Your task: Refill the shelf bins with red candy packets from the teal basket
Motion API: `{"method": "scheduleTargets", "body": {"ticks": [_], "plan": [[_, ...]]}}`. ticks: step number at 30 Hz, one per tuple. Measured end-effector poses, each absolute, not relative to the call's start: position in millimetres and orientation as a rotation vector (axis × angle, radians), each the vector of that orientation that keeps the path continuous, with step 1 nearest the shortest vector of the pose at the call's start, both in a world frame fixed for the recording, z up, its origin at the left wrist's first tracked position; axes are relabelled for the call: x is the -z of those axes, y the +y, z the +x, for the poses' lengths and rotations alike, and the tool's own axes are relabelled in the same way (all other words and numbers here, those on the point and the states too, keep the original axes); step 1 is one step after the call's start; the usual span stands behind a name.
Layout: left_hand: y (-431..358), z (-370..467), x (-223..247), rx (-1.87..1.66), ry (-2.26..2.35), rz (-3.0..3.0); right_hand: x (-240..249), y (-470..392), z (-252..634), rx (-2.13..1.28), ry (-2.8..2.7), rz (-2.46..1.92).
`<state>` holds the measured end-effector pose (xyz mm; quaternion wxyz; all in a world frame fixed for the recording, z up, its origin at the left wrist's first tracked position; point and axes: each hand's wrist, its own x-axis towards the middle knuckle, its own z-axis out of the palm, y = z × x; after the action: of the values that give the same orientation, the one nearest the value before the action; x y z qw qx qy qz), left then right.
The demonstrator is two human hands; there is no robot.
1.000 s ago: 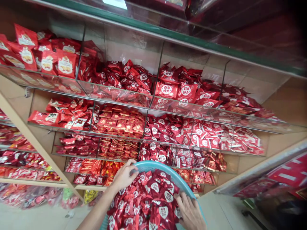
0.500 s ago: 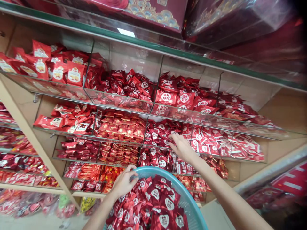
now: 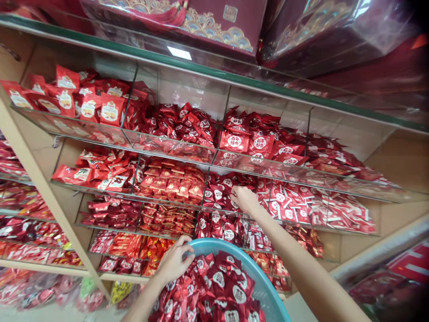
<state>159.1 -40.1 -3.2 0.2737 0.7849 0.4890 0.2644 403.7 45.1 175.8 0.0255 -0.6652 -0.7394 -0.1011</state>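
The left hand [image 3: 177, 259] is at the far left part of the basket [image 3: 264, 277], its fingers bent over the blue rim and the thumb curled in close, so that it has hold of the edge. The basket lies low in front of the person, between the two forearms, its near side cut off by the bottom of the view. Red packets [image 3: 219, 286] with white marks are heaped in it, just right of the left wrist and well below the right hand.

The right hand [image 3: 246, 200] is stretched forward past the basket to a shelf compartment, higher and farther off than the left. It is at the dark packets [image 3: 217, 192], which lie directly beside its fingertips on the left. Its fingers are bent and partly closed; whether a packet is between them cannot be told, since the back of the hand hides the grasp.

Left of that compartment, past a divider [image 3: 205, 185], sit gold-printed packets [image 3: 174, 181]. To the right of the right hand are white-and-red packets [image 3: 291, 201]. More white-marked bags [image 3: 217, 228] fill the row below, between the right hand and the basket's far rim. Above the right hand runs a glass-fronted shelf [image 3: 214, 156] holding larger pouches [image 3: 263, 143], well apart from both hands.
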Motion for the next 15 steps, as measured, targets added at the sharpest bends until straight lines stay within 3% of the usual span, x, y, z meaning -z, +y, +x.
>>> {"method": "scheduleTargets", "body": {"ticks": [7, 15], "plan": [[-39, 160, 5, -0.707, 1.304, 2.108, -185, 37, 376, 0.354, -2.125, -2.039], [-40, 159, 3, -0.717, 1.293, 2.087, -158, 56, 353, -0.054, -1.914, -1.965]]}}
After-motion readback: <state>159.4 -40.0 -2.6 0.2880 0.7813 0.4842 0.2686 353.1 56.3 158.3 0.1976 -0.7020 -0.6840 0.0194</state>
